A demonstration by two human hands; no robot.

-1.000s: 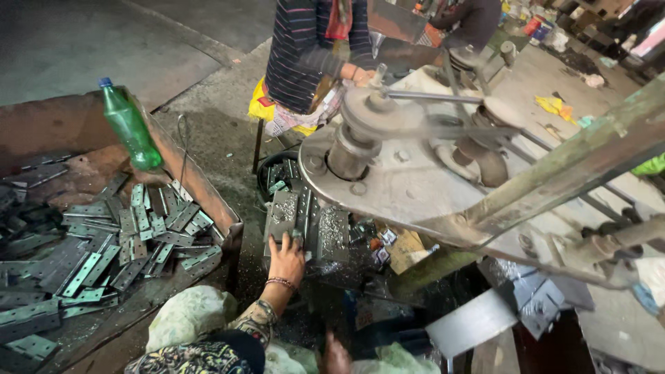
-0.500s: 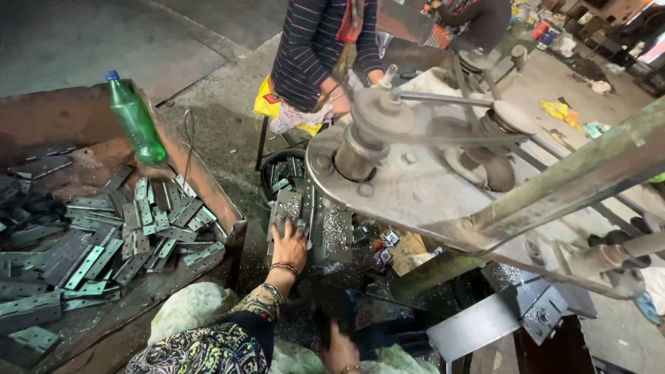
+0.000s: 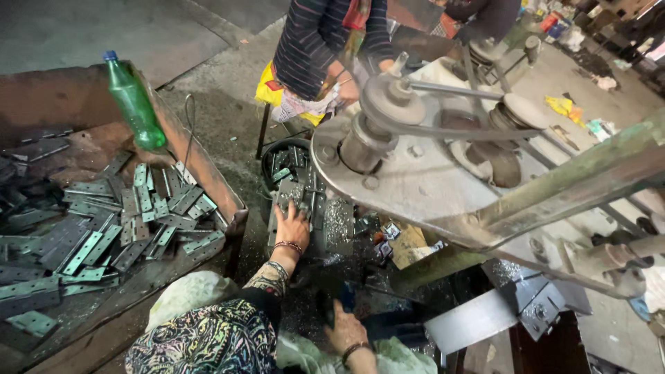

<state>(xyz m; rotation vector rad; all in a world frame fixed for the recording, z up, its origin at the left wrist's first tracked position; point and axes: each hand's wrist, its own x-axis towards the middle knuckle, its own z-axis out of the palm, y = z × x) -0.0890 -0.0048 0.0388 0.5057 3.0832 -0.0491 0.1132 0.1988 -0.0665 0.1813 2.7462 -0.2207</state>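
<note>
Nearest me, my right hand [image 3: 344,331] is clenching a dark handle [image 3: 328,305]. Further out, my left hand [image 3: 291,225] is pressing, fingers spread, on metal plates [image 3: 294,194] on the machine bed [image 3: 331,225]. Beyond, a pulley wheel [image 3: 392,100] is showing, and another person's striped sleeve [image 3: 313,41].

A green bottle [image 3: 135,104] with a blue cap stands at the rusty brown tray's [image 3: 208,173] far edge, grey metal plates [image 3: 104,235] inside, beside a paisley-patterned sleeve [image 3: 208,339] and striped shirt [image 3: 312,41].
</note>
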